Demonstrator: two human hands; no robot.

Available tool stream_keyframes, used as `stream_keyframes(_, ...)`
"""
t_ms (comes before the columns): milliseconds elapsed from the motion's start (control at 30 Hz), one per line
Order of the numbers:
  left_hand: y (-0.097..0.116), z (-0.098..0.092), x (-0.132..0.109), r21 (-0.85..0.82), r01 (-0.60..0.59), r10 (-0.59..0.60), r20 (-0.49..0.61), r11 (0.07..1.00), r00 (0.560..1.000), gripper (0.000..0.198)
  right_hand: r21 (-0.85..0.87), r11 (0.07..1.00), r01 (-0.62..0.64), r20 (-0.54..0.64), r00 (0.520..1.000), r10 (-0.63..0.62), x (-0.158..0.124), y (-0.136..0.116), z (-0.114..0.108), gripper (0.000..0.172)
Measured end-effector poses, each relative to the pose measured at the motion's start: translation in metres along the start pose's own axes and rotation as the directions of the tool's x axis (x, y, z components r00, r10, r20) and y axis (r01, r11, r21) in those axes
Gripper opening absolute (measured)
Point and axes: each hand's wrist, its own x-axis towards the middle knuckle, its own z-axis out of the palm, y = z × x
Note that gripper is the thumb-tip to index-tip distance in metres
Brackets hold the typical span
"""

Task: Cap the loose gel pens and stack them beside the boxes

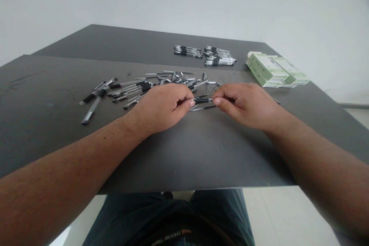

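A pen (203, 100) with a black grip section is held level between both hands, just above the table. My left hand (164, 105) pinches its left end between thumb and forefinger. At the right end, my right hand (245, 103) pinches it the same way, so the pen's tips are hidden by the fingers. Behind and left of my left hand lies a loose pile of pen parts (132, 91), with clear barrels, black grips and thin refills. A refill (206, 107) lies on the table close behind the held pen.
Sorted bundles of pens (187, 51) and more pens (220, 60) lie at the back of the dark table (184, 153). Green and white boxes (268, 71) stand at the back right. Several larger pens (93, 109) lie at the left.
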Motion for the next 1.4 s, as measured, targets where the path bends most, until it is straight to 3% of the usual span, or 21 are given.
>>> stream_keyframes(167,0.0006,-0.0004,-0.0004,0.006,0.009,-0.009,-0.011,1.0,1.0,0.033,0.004,0.999,-0.034,0.007,0.999,0.034,0.0007,-0.0007,-0.002,0.013)
stream_keyframes(367,0.001,-0.0012,0.0004,0.005,-0.014,0.014,0.02,1.0,1.0,0.033,-0.037,0.999,0.017,0.064,0.998,-0.015,0.0015,0.0002,-0.0026,0.027)
stream_keyframes(567,0.0013,-0.002,0.0005,0.012,-0.003,0.002,0.021,1.0,1.0,0.032,0.002,0.999,-0.036,0.018,0.999,0.036,0.0009,-0.0005,-0.0028,0.013)
stream_keyframes(733,0.0019,-0.0018,-0.0002,0.013,-0.004,0.004,0.026,1.0,1.0,0.032,-0.026,1.0,0.013,0.066,0.998,-0.011,0.0018,0.0008,-0.0032,0.028)
stream_keyframes(967,0.0022,-0.0026,0.0001,0.017,0.011,-0.012,0.033,1.0,0.999,0.033,0.016,1.0,-0.019,0.008,1.0,0.019,-0.0006,0.001,-0.0009,0.014)
stream_keyframes(1233,0.0032,-0.0036,0.0013,0.033,0.026,-0.028,0.058,0.999,0.998,0.034,0.006,0.999,-0.051,0.006,0.999,0.051,-0.0001,0.0021,0.0016,0.019)
stream_keyframes(1400,0.0031,-0.0028,0.0003,0.022,0.022,-0.023,0.05,1.0,0.998,0.034,-0.031,0.999,0.005,0.035,0.999,-0.004,-0.0004,0.0042,0.0026,0.031)
